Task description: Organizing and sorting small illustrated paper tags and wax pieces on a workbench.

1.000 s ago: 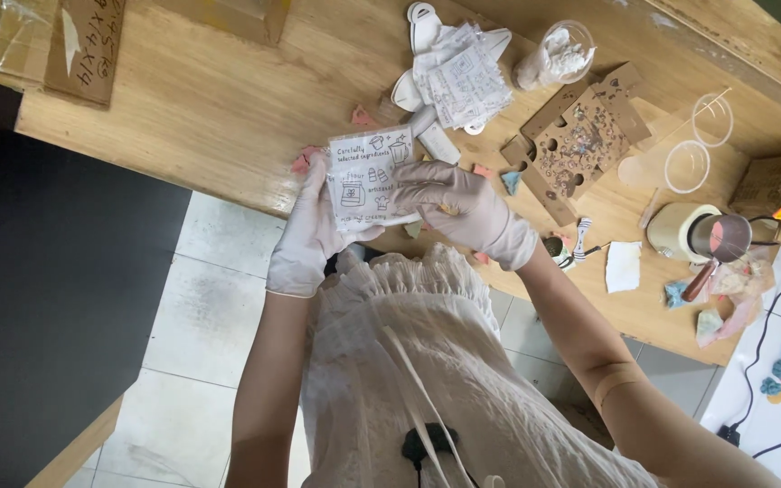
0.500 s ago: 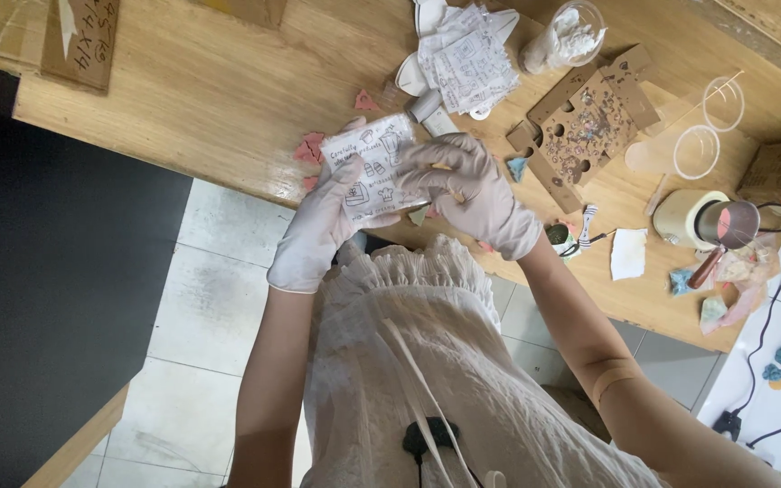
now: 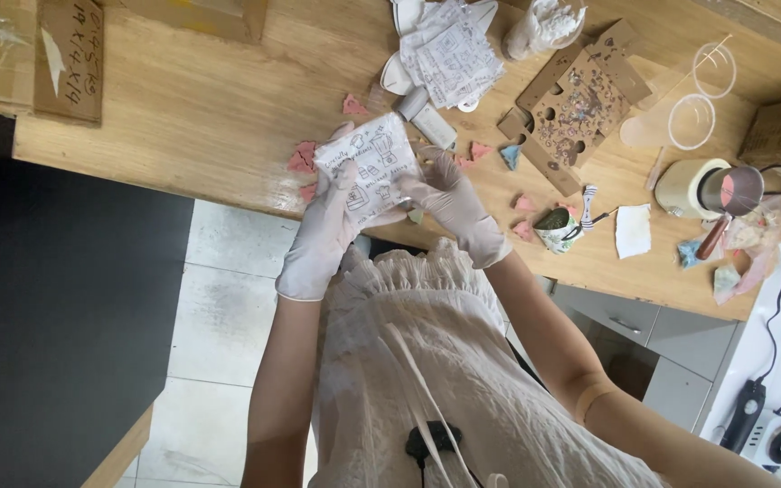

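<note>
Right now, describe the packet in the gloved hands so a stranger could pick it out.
Start at the wooden table and go to its near edge, where the left hand and right hand, both in white gloves, meet. Between them is a small white packet printed with dark line drawings. Similar printed packets lie piled farther back; this is the only one off the table and held.

White packet (image 3: 371, 170), black line drawings
</note>
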